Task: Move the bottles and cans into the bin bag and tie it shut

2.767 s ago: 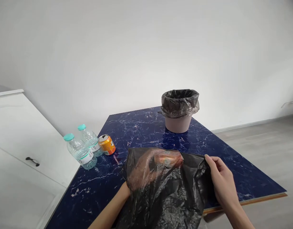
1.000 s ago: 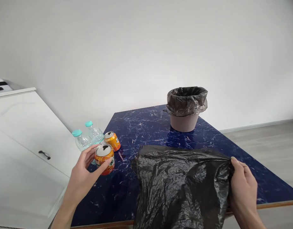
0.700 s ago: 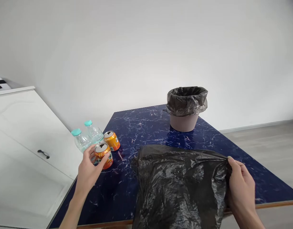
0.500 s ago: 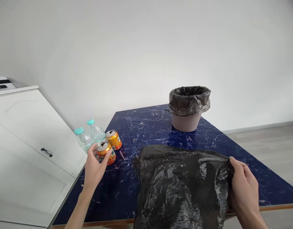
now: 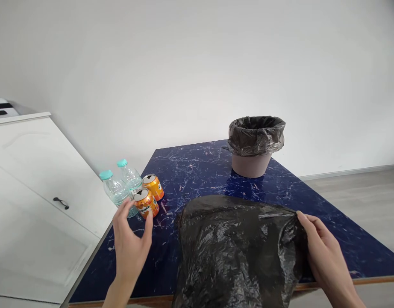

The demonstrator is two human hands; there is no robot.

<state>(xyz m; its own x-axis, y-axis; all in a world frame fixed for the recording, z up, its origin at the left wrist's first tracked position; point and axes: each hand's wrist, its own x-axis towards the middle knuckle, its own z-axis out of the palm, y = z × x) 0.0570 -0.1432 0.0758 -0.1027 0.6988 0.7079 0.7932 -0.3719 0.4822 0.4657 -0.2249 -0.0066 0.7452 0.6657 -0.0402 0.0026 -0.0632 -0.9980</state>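
Left hand: our left hand [image 5: 130, 244] hangs above the near-left part of the surface [image 5: 197, 171], fingers spread and loosely curled, holding nothing. We see its fingertips just short of the nearer can.
Right hand: our right hand [image 5: 321, 252] is closed on the right edge of the black bag [image 5: 238, 252], the plastic pinched between thumb and fingers.
Black bag: it is a thin, crinkled, glossy plastic bag. We see it lying over the near edge of the surface, and its lower part hangs down past that edge and out of view. What it holds, if anything, we cannot tell.
Nearer can [image 5: 145, 202]: an orange drink can, opened at the top, standing on the surface just beyond our left fingertips and apart from them.
Farther can [image 5: 153, 186]: a second orange can just behind the first, very close to it.
Bottles: two clear bottles with teal caps, one nearer [image 5: 115, 193] and one behind it [image 5: 129, 175], stand just left of the cans at the surface's left edge.
Bin [image 5: 252, 147]: a small pinkish bin lined with a dark bag, standing at the far side of the surface, well apart from both hands.
Cabinet [image 5: 33, 184]: white, with a dark handle, to the left of the surface.
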